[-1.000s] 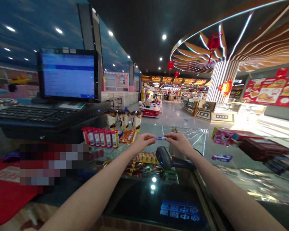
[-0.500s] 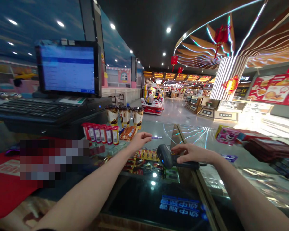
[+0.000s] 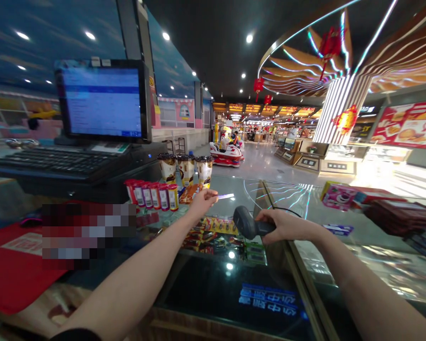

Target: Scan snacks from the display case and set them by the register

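Observation:
My left hand (image 3: pixel 203 202) is closed in a pinch on a thin purple-and-white strip (image 3: pixel 226 196), which points right over the glass counter; its exact kind is too small to tell. My right hand (image 3: pixel 280 225) wraps round the handle of a dark grey barcode scanner (image 3: pixel 246 222), whose head faces left, towards the strip. A black cable (image 3: pixel 289 211) runs behind that hand. Beyond my left hand lies an orange packet (image 3: pixel 190 193). Left of it stands a row of small tubes with red and purple caps (image 3: pixel 156 195), their barcode labels facing me.
Several lidded cups (image 3: pixel 186 169) stand behind the tubes. A monitor (image 3: pixel 102 102) and keyboard (image 3: pixel 60 161) are at the left, above a red mat (image 3: pixel 14 270). Packaged goods show under the glass. To the right lie a pink box (image 3: pixel 339 196), a purple packet (image 3: pixel 339 229) and brown packs (image 3: pixel 394 218).
My right hand has closed round the scanner's handle and lifted and turned the scanner. My left hand has moved slightly up and left, tilting the strip's far end upward.

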`<state>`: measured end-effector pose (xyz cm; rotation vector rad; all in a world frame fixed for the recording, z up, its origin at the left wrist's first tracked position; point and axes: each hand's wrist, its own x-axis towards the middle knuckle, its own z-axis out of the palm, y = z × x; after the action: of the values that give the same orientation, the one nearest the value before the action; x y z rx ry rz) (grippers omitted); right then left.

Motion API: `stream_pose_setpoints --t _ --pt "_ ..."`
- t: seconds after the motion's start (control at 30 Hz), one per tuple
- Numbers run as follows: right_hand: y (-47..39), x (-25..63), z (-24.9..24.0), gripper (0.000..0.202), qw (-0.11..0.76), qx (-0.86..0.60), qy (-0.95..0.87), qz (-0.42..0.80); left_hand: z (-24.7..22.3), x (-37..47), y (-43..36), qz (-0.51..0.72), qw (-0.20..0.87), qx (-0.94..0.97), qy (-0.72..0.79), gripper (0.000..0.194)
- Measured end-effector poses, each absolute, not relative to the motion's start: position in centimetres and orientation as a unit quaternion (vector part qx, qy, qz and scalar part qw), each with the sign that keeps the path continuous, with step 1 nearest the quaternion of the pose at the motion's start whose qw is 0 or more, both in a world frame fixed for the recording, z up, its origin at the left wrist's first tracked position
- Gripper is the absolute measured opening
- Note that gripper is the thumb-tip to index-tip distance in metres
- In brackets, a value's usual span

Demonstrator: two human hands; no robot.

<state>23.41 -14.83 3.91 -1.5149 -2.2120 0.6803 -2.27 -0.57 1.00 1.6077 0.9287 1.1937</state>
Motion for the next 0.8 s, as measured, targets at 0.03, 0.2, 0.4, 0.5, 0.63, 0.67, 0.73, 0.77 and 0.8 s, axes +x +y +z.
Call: stream_pose_setpoints --t 0.03,0.2,0.4,0.5,0.63,0.67,0.73,0.77,0.8 --pt "-14.81 23.51 4.0 0.042 0.199 -0.537 -0.782 0.246 0.98 -2.29 -0.56 0.486 0.451 0.647 0.377 0.029" --pt "-14.84 23.75 4.33 0.043 0.248 -0.514 -0.768 0.292 0.95 -2.36 -0.38 0.492 0.451 0.64 0.381 0.03" --pt "-14.93 23.91 4.52 0.046 0.25 -0.512 -0.762 0.308 0.71 -2.44 0.16 0.488 0.447 0.641 0.388 0.029" --pt "-14.98 23.9 4.6 0.046 0.248 -0.52 -0.758 0.307 0.6 -2.49 0.28 0.49 0.455 0.636 0.385 0.029" --pt "-15.03 23.75 4.55 0.045 0.239 -0.516 -0.763 0.308 0.62 -2.56 0.2 0.49 0.443 0.646 0.383 0.029" --pt "-15.02 23.74 4.46 0.046 0.23 -0.514 -0.767 0.306 0.64 -2.58 0.17 0.489 0.438 0.649 0.385 0.029" --pt "-14.95 23.78 4.18 0.047 0.208 -0.517 -0.775 0.297 0.67 -2.6 0.12 0.487 0.433 0.652 0.388 0.029" --pt "-14.91 23.81 4.01 0.047 0.198 -0.521 -0.777 0.291 0.68 -2.6 0.11 0.487 0.433 0.651 0.39 0.029" --pt "-14.87 23.84 3.85 0.047 0.19 -0.526 -0.778 0.286 0.7 -2.59 0.1 0.486 0.435 0.649 0.392 0.029"
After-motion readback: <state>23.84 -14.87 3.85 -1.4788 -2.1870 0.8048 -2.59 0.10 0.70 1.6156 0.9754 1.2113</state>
